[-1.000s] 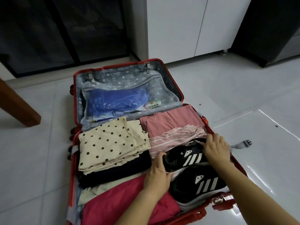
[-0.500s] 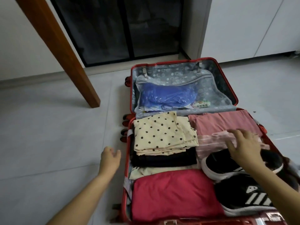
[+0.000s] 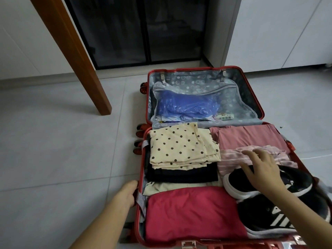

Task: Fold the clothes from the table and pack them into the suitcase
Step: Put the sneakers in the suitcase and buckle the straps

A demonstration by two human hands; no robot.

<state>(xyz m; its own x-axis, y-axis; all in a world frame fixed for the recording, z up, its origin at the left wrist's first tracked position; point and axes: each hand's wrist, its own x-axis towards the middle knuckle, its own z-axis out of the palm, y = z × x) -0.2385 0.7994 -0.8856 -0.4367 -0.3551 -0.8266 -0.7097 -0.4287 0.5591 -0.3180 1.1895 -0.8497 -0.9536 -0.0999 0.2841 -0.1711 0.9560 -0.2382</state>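
Observation:
The red suitcase (image 3: 141,168) lies open on the floor. Its lower half holds a folded cream polka-dot garment (image 3: 179,146) on a black one (image 3: 179,174), a red garment (image 3: 190,212) in front, and a pink garment (image 3: 246,137) and a striped pink one (image 3: 231,159) at the right. Two black sneakers (image 3: 291,180) (image 3: 269,216) lie at the right front. My right hand (image 3: 264,168) rests flat, fingers spread, on the upper sneaker and the striped garment. My left hand (image 3: 126,194) touches the suitcase's left rim beside a grey strap (image 3: 139,199); its fingers are hidden.
The raised lid (image 3: 251,97) has a mesh pocket with a blue bag (image 3: 185,106). A slanted wooden table leg (image 3: 75,56) stands on the tiled floor to the left. Dark glass doors and white cabinets are behind.
My left hand left the sneakers, swung out over the floor and has come to the suitcase's left rim. My right hand stays on the upper sneaker. The view has turned left.

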